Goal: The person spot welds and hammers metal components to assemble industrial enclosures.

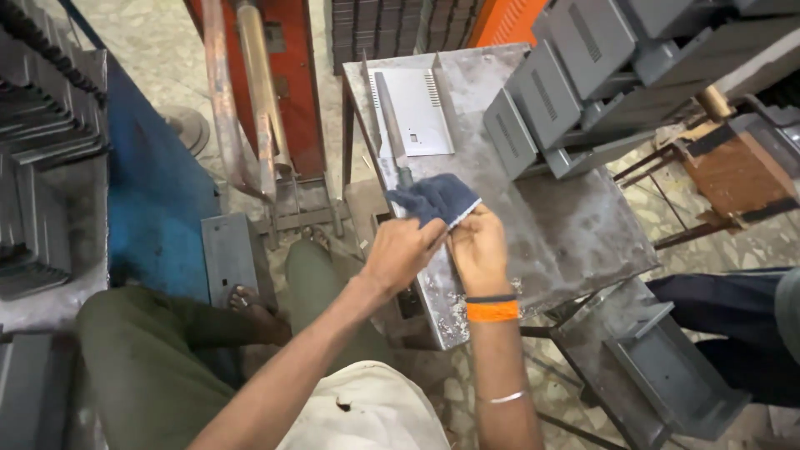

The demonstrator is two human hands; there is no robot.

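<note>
My left hand point(402, 250) and my right hand point(477, 247) meet over the near edge of a grey metal table point(575, 225). Both pinch a dark blue work glove point(433, 198); its cuff sits at my right fingers. Just beyond the glove lies a long metal file point(390, 117), its handle end touching or hidden under the glove. The file rests along a light grey sheet-metal panel point(421, 108) with vent slots. An orange band circles my right wrist.
Stacked grey metal box covers point(567, 83) crowd the table's right side. More grey parts stand at the far left point(42, 167) and lower right point(667, 367). A blue and red machine frame point(158, 183) lies left. Another person's dark-clothed leg point(725, 317) is at right.
</note>
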